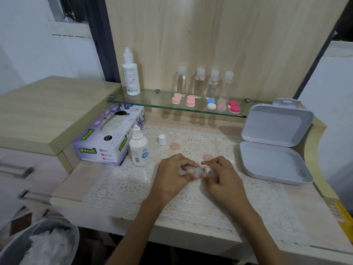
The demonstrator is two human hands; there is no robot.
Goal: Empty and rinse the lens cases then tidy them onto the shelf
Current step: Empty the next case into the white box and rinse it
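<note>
Nearest me, my left hand (172, 175) and right hand (221, 176) both pinched the small clear case (193, 170) by its ends over the lace mat (133, 180). I judged it light, stiff and slippery when wet, best gripped at the rims of its wells rather than the thin bridge. Beyond lay two peach caps (175, 146) and the uncapped bottle (139, 150), and farthest, five capped cases (191, 101) sat on the glass shelf (152, 106), where this one belonged.
</note>
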